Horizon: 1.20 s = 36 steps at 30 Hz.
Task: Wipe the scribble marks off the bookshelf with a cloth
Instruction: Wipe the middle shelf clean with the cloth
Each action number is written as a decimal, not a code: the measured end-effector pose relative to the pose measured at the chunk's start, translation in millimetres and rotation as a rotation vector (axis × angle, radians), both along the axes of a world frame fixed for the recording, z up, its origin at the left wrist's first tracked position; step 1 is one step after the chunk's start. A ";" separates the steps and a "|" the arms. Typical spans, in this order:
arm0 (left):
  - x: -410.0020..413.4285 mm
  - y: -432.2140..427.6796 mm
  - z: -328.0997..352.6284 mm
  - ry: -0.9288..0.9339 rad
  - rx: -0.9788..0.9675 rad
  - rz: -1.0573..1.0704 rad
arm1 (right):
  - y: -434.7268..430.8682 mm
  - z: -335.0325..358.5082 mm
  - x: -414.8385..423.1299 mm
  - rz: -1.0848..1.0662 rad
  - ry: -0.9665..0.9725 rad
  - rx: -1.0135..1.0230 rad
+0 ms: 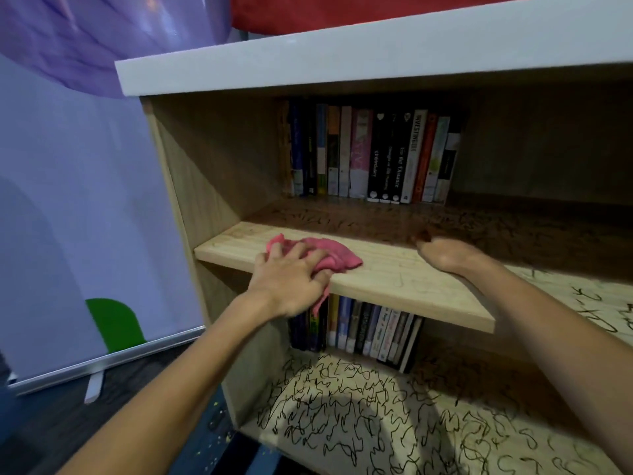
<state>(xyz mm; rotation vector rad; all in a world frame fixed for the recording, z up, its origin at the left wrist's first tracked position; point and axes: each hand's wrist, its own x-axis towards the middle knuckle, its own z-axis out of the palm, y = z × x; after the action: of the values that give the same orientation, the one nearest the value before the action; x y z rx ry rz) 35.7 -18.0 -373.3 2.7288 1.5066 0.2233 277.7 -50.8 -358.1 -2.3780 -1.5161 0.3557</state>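
So, my left hand (291, 279) grips the cloth (334, 257) on the shelf (394, 274) front, wiped clean; scribbles (342, 406) behind, right and below it remain. My right hand (448, 257) rests on the shelf, grip unclear.

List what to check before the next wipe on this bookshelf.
1. Cloth held: ok. The left hand holds the cloth on the front edge of the middle shelf.
2. Path to the right: not ok. The right hand rests on the same shelf, right of the cloth.
3. Back of that shelf: not ok. Dark scribbles cover it in front of the books.
4. Lower level: not ok. The bottom shelf carries dense black marks too.
5. Cloth damp enough: cannot tell.
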 end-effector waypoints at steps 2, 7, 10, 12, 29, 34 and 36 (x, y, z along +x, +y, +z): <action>-6.8 1.7 4.5 0.008 -0.018 -0.057 | -2.9 -1.3 0.8 -0.001 -0.010 -0.001; -47.7 85.8 9.9 0.050 -0.053 0.176 | -0.8 -5.8 6.2 0.011 -0.028 -0.006; -32.5 120.9 8.8 0.062 -0.066 0.310 | 6.8 -4.4 8.1 0.021 0.000 0.006; -6.2 123.4 8.2 0.073 -0.091 0.284 | 9.6 -3.0 6.5 0.014 0.026 -0.007; 7.0 186.4 5.1 0.031 -0.080 0.069 | 20.3 -15.2 18.9 -0.026 -0.066 0.014; 85.2 154.4 2.9 0.022 -0.154 -0.161 | 19.0 -9.3 17.1 -0.017 -0.025 0.022; 96.0 112.8 -5.7 0.072 -0.169 -0.289 | 15.4 -8.5 13.5 -0.039 -0.008 0.002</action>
<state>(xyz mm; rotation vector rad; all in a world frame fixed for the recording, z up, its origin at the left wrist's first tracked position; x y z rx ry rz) 131.7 94.9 -379.0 2.7950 1.0676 -0.0080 291.2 -35.4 -366.6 -2.4070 -1.4707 0.3361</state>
